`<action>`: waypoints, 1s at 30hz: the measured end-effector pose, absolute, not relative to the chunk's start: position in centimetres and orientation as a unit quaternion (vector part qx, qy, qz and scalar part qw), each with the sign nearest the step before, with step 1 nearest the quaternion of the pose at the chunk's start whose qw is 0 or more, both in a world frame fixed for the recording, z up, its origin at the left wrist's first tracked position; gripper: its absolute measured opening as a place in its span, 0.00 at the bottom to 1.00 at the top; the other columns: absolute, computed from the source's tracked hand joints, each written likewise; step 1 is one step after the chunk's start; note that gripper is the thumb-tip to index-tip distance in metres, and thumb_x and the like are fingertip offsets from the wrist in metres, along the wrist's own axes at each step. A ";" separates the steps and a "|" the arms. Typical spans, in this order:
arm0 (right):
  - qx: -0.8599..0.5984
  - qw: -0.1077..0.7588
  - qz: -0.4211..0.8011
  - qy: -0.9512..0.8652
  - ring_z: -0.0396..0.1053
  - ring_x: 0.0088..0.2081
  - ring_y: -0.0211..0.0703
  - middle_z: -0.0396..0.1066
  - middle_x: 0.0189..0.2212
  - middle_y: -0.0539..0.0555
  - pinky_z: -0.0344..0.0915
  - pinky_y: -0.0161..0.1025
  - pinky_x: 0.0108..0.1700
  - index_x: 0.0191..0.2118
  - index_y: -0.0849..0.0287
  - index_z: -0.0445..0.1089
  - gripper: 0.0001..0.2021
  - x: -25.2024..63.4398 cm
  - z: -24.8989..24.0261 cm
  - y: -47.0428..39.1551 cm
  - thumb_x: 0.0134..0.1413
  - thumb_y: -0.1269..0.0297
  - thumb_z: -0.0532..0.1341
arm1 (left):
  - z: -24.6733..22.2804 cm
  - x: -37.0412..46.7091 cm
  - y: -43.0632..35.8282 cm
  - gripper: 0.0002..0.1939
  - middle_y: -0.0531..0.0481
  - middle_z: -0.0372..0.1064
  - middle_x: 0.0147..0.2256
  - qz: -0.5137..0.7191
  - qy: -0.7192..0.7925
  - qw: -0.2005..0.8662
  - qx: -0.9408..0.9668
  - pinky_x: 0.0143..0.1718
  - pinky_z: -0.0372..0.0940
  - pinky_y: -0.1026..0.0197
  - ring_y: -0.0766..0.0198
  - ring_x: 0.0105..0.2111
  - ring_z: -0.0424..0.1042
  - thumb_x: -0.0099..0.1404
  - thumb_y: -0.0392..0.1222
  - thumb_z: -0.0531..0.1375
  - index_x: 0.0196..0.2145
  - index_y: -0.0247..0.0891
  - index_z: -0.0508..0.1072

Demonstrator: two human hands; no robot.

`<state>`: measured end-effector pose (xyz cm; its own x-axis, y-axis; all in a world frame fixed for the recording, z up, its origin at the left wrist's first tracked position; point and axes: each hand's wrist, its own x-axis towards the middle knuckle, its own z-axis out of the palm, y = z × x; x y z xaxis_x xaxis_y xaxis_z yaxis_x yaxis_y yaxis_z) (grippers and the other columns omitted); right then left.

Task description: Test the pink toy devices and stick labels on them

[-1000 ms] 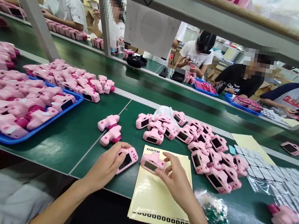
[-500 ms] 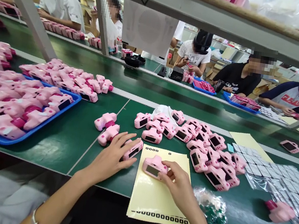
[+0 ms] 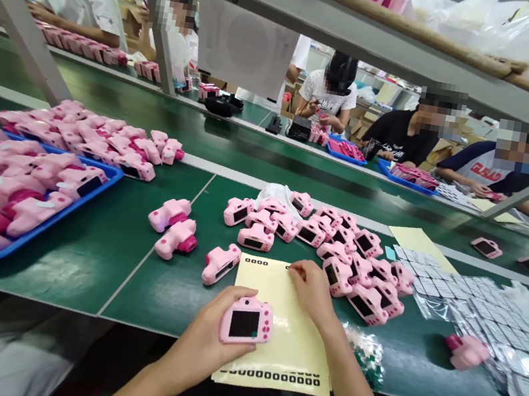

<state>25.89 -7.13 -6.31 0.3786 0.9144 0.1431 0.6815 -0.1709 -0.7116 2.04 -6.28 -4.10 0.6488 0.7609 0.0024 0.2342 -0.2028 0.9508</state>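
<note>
My left hand (image 3: pixel 209 331) grips a pink toy camera (image 3: pixel 246 321) by its left side, its dark screen facing up at me. Under it lies a yellow sticker sheet (image 3: pixel 292 338) with rows of small black-framed stickers at its top and bottom. At the sheet's upper edge my right hand (image 3: pixel 310 290) has its fingertips pinched together by a black sticker; whether anything is between them is too small to tell. Another pink camera (image 3: pixel 221 264) lies just left of the sheet, with two more farther left.
A blue tray (image 3: pixel 59 214) heaped with pink cameras stands at the left. Many cameras (image 3: pixel 368 303) lie behind and right of the sheet, near a small plastic bag (image 3: pixel 367 357) and white label sheets (image 3: pixel 493 317). People sit across the bench.
My left hand has left the camera beside the sheet and now holds the one my right hand had. My right hand let go and moved to the sheet's top edge. The view shifted slightly.
</note>
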 end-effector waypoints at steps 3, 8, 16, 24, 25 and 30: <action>-0.753 0.337 0.157 -0.543 0.67 0.33 0.46 0.70 0.31 0.54 0.59 0.40 0.36 0.30 0.58 0.69 0.06 26.5 -7.1 -6.1 0.56 0.70 0.56 | -4.4 2.2 -6.0 0.30 0.49 0.68 0.49 0.236 0.355 0.568 0.704 0.52 0.65 0.57 0.57 0.48 0.71 0.54 0.33 0.68 0.53 0.45 0.64; -0.751 0.315 0.168 -0.556 0.67 0.33 0.43 0.69 0.31 0.52 0.58 0.38 0.35 0.30 0.58 0.68 0.05 27.0 -7.4 -5.7 0.55 0.71 0.57 | -5.0 2.2 -5.8 0.31 0.49 0.69 0.49 0.234 0.353 0.576 0.699 0.52 0.64 0.57 0.56 0.48 0.71 0.53 0.36 0.69 0.53 0.45 0.64; -0.742 0.322 0.178 -0.561 0.65 0.31 0.43 0.68 0.28 0.51 0.56 0.38 0.33 0.28 0.58 0.66 0.05 27.5 -6.9 -5.3 0.54 0.71 0.58 | -4.6 2.6 -5.8 0.31 0.50 0.70 0.49 0.241 0.359 0.568 0.700 0.51 0.64 0.57 0.56 0.48 0.71 0.52 0.35 0.68 0.53 0.45 0.66; -0.674 0.402 0.220 -0.579 0.65 0.31 0.41 0.66 0.30 0.50 0.62 0.36 0.32 0.35 0.57 0.63 0.06 21.8 -3.8 -9.8 0.63 0.63 0.53 | -4.5 3.0 -6.0 0.31 0.46 0.70 0.48 0.258 0.356 0.581 0.685 0.50 0.65 0.55 0.54 0.47 0.71 0.50 0.32 0.67 0.52 0.40 0.67; -0.654 0.407 0.239 -0.592 0.66 0.31 0.40 0.66 0.31 0.50 0.62 0.35 0.32 0.35 0.56 0.63 0.05 20.7 -3.3 -10.4 0.63 0.63 0.53 | -4.6 3.0 -6.0 0.31 0.46 0.70 0.48 0.264 0.351 0.581 0.685 0.50 0.65 0.54 0.54 0.47 0.71 0.50 0.31 0.67 0.52 0.39 0.67; -0.650 0.377 0.217 -0.623 0.65 0.33 0.41 0.65 0.34 0.51 0.60 0.37 0.34 0.35 0.57 0.63 0.03 17.9 -1.6 -11.7 0.62 0.69 0.54 | -4.8 3.2 -6.1 0.29 0.45 0.70 0.49 0.287 0.326 0.575 0.694 0.51 0.65 0.53 0.54 0.47 0.70 0.51 0.30 0.65 0.51 0.39 0.68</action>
<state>17.92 -11.67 -1.64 0.1290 0.9736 0.1884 0.6457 0.0617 -0.7611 3.23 -6.07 -4.84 0.6230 0.7818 0.0239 0.1223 -0.1275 0.9843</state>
